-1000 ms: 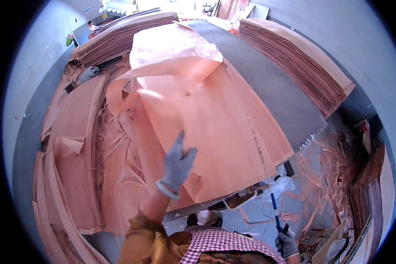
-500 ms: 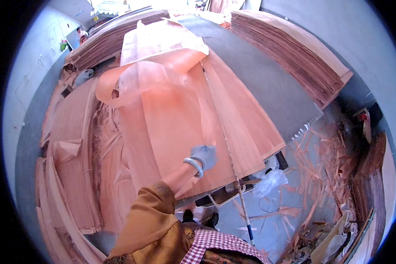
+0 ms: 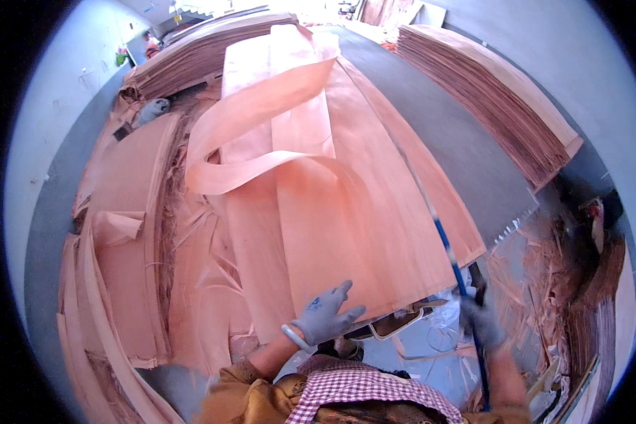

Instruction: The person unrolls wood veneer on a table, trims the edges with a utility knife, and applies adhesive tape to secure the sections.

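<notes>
a blue rod point(image 3: 450, 251) is gripped by the right hand point(image 3: 482, 325), whose gloved fingers (blurred by motion) are closed around the shaft just beside the near right corner of the peach-coloured veneer sheets point(image 3: 318, 240). the rod is extended over the right part of those sheets, toward their far end. the left hand point(image 3: 328, 314), likewise gloved in grey, is held with fingers spread and thumb apart at the near edge; whether the surface is touched cannot be told. farther up, a long loose strip point(image 3: 226, 180) is curled in a broad loop above the sheets. to their right, a dark grey board point(image 3: 431, 120) is partly covered, and beyond it a tall veneer stack point(image 3: 487, 106) is seen. torn scraps point(image 3: 540, 311) are scattered at the lower right.
</notes>
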`<state>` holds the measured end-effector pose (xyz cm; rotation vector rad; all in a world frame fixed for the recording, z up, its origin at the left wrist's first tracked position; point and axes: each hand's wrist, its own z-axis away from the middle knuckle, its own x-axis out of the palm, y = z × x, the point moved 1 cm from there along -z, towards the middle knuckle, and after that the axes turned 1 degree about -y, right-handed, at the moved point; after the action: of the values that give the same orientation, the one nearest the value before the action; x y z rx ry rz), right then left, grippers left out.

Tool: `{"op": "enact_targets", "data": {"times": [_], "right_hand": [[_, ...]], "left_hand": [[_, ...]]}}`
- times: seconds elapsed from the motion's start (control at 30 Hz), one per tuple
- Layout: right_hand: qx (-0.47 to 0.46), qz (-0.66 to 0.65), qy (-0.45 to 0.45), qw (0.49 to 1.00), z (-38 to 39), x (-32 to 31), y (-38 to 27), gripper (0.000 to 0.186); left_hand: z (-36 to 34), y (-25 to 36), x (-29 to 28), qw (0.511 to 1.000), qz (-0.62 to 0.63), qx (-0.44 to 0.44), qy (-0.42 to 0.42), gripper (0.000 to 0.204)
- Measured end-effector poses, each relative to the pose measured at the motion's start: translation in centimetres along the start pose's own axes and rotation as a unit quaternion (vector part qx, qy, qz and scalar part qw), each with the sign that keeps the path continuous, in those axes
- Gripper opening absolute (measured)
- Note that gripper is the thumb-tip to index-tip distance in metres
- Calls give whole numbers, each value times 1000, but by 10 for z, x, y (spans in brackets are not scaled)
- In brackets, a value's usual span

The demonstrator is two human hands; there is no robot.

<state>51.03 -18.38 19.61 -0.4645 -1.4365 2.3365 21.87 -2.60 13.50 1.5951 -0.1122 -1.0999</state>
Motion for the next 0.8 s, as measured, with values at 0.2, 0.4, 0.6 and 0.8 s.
{"op": "enact_targets", "data": {"times": [0.2, 0.4, 0.6, 0.8], "right_hand": [[-110, 68, -36, 991, -159, 49, -122, 31], [-117, 63, -16, 991, -181, 60, -100, 29], [-53, 55, -17, 997, -182, 13, -27, 30], [-150, 27, -96, 984, -240, 5, -38, 37]], "left_hand": [[15, -41, -19, 996, 38, -14, 84, 47], [64, -118, -36, 957, 116, -150, 221, 40], [55, -111, -20, 953, 93, -213, 196, 42], [12, -78, 17, 948, 77, -217, 219, 42]]}}
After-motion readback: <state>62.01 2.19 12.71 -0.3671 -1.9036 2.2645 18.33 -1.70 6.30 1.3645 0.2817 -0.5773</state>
